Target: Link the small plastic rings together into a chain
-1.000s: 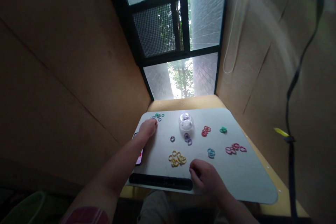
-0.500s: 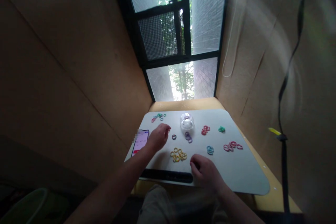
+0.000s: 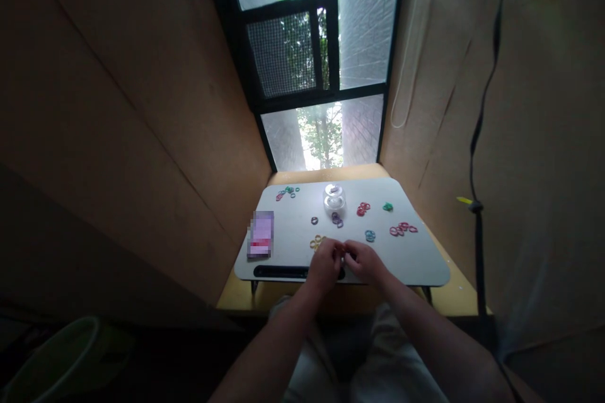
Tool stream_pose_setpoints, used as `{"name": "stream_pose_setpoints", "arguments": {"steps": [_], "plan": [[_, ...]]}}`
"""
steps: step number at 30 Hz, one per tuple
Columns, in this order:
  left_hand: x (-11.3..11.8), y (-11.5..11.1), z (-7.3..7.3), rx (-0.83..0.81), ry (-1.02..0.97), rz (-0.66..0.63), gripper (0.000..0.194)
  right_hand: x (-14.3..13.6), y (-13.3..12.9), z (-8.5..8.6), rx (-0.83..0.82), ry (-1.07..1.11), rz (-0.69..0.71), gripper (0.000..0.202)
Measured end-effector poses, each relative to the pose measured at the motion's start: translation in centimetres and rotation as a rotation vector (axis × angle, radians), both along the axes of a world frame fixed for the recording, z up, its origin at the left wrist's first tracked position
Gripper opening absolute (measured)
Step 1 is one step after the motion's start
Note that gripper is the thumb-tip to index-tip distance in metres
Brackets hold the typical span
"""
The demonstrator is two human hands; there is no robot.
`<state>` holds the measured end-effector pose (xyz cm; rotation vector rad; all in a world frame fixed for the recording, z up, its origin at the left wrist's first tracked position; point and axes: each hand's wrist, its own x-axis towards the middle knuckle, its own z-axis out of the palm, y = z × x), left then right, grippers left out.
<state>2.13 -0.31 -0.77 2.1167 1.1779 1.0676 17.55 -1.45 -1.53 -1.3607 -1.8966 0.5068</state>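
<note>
My left hand [image 3: 325,263] and my right hand [image 3: 366,261] meet near the front of the white table, fingertips pinched together and almost touching. Something small and orange-red seems to lie between them, too small to name. Partly hidden behind my left hand is a pile of small yellow rings [image 3: 316,242]. Beyond the hands are purple rings [image 3: 337,220] and a single dark ring [image 3: 314,220]. Blue rings [image 3: 370,236] lie right of my right hand, with red rings [image 3: 363,209], green rings [image 3: 387,206] and pinkish-red rings [image 3: 403,229] farther out.
A clear rounded container [image 3: 334,200] stands at the back middle of the white table [image 3: 283,227]. Mixed rings [image 3: 288,191] lie at the back left. A phone [image 3: 261,234] rests at the left edge. A black slot [image 3: 281,272] runs along the front. A dark cord [image 3: 477,138] hangs at right.
My left hand has come right and toward me from the left of the table, meeting my right hand. The view has shifted, showing the whole phone and front edge.
</note>
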Motion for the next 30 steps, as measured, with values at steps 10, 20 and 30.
{"name": "stream_pose_setpoints", "arguments": {"steps": [10,20,30], "plan": [[-0.6,0.7,-1.1,0.001,-0.046,0.035,0.020,-0.3,0.6,0.1,0.004,-0.066,-0.066,0.014],[-0.8,0.5,-1.2,-0.088,-0.103,0.003,0.021,-0.4,0.4,-0.5,0.024,-0.078,-0.183,0.020],[-0.8,0.7,-1.3,-0.095,-0.142,0.024,0.016,-0.4,0.0,-0.2,0.064,-0.035,-0.136,0.020]]}}
